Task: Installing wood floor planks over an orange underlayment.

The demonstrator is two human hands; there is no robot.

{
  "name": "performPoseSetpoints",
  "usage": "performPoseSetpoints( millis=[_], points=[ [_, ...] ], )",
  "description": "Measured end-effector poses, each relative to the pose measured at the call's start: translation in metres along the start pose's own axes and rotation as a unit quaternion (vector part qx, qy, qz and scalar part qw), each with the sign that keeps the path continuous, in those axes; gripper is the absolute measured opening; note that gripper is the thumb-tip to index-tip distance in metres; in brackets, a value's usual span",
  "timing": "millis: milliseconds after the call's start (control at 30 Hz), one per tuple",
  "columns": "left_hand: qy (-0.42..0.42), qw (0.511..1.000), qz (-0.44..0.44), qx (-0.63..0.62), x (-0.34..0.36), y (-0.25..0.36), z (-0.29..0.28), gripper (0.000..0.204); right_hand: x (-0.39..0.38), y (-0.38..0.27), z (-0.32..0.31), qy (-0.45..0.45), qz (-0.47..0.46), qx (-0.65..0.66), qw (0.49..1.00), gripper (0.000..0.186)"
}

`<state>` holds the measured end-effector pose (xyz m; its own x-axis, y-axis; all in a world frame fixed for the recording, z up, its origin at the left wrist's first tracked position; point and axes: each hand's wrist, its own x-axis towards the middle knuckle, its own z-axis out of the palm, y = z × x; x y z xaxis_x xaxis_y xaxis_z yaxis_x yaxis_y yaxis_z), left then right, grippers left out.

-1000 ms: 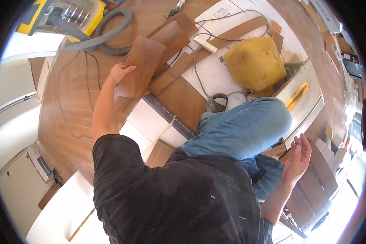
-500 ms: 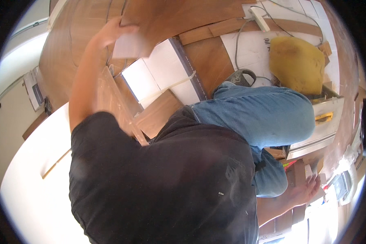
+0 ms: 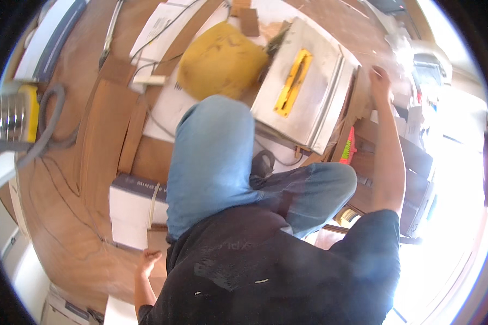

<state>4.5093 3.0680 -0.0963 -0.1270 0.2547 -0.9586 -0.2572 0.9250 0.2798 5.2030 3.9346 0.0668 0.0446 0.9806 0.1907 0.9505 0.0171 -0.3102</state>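
Observation:
My right hand (image 3: 381, 84) reaches out past the far right side of a silver table saw (image 3: 274, 89) with a yellow slotted insert (image 3: 294, 82). Its fingers look bent, but blur hides whether anything is between them. Low on the left, my left hand (image 3: 149, 260) is closed with the thumb up, and nothing shows in it. It hangs beside my hip, near the white flooring box (image 3: 129, 216) with a dark edge.
A stained yellow cushion-like piece (image 3: 219, 62) lies against the saw. Brown planks (image 3: 106, 135), a white power strip (image 3: 149, 80) and cables cover the floor. A yellow-and-clear vacuum (image 3: 16, 116) with a grey hose (image 3: 57, 108) stands left. Dark boxes (image 3: 412, 157) stand right.
My view has swung right, bringing the saw to the middle. My left hand has dropped from its raised reach, and the pale flat piece at it no longer shows. My right arm has stretched forward.

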Motion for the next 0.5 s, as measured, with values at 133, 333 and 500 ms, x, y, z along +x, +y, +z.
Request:
performPoseSetpoints(
  millis=[133,333,500],
  points=[
    [0.045,0.997,0.035,0.055,0.018,0.01,0.008,0.065,0.047,-0.006,0.038,-0.044,0.045,0.006,0.998,0.049],
    [0.092,0.987,-0.13,0.029,0.01,0.042,0.041,0.069,0.108,0.023,0.118,-0.213,0.027,-0.029,0.976,0.069],
    [0.115,0.974,-0.186,0.068,-0.049,0.068,0.059,0.031,0.12,0.019,0.157,-0.47,0.217,0.158,0.841,0.094]
  ],
)
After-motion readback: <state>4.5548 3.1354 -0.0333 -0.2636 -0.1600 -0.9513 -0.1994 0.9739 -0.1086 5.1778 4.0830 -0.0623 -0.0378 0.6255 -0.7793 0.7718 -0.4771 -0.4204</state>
